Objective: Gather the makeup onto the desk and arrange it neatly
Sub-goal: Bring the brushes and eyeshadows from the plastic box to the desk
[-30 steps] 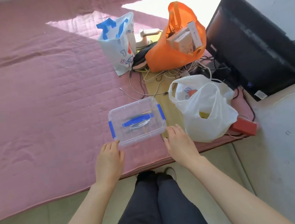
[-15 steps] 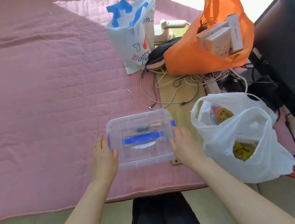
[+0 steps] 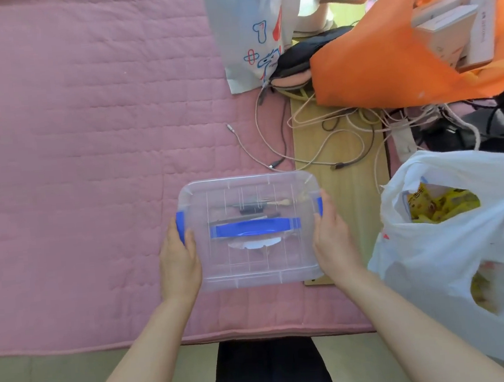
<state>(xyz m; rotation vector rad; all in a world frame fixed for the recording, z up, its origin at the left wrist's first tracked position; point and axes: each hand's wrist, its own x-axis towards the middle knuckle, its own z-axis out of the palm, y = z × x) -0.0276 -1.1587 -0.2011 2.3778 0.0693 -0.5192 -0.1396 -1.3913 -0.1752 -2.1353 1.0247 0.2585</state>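
A clear plastic storage box (image 3: 255, 260) with a blue lid handle and blue side clips lies on the pink quilted bed cover (image 3: 73, 145). Through its lid I see thin dark makeup tools, a brush and something white. My left hand (image 3: 179, 259) grips the box's left end over the blue clip. My right hand (image 3: 333, 241) grips its right end at the other clip. The box's right part rests over a wooden board (image 3: 344, 182).
A white plastic bag (image 3: 452, 264) with yellow packets sits right of the box. An orange bag (image 3: 385, 57) holding white cartons and a white printed bag (image 3: 249, 29) stand behind. Loose cables (image 3: 325, 135) sprawl across the board. My dark trousers show below the bed edge.
My head has leaned in and the view has tightened on the box. Both hands went from just touching its near edge to gripping its two ends.
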